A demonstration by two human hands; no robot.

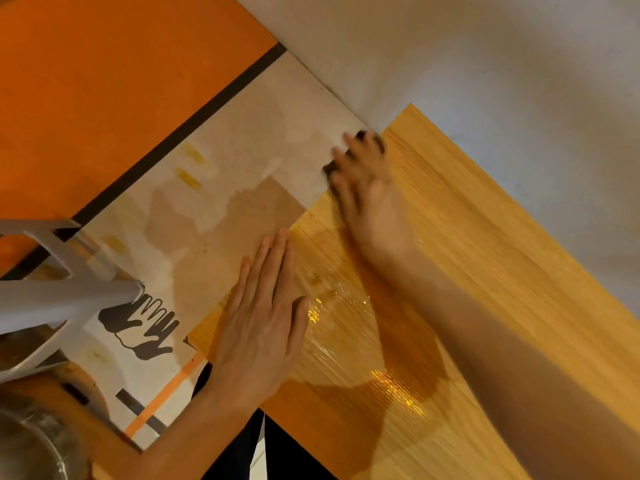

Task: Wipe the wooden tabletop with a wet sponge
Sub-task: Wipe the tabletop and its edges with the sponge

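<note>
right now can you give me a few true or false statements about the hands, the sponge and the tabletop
1. The right hand presses a dark sponge at the far edge of the wooden tabletop. True.
2. The left hand holds a second sponge. False: it lies flat and open on the tabletop's edge, holding nothing.
3. A wet sheen shows on the wood between the two hands. True.
4. The sponge sits beside the left wrist. False: it is under the right hand's fingertips.
5. The tabletop is painted white. False: it is yellowish wood grain.

A dark sponge (363,147) lies at the far corner of the wet-streaked, glistening wooden tabletop (485,254).
</note>
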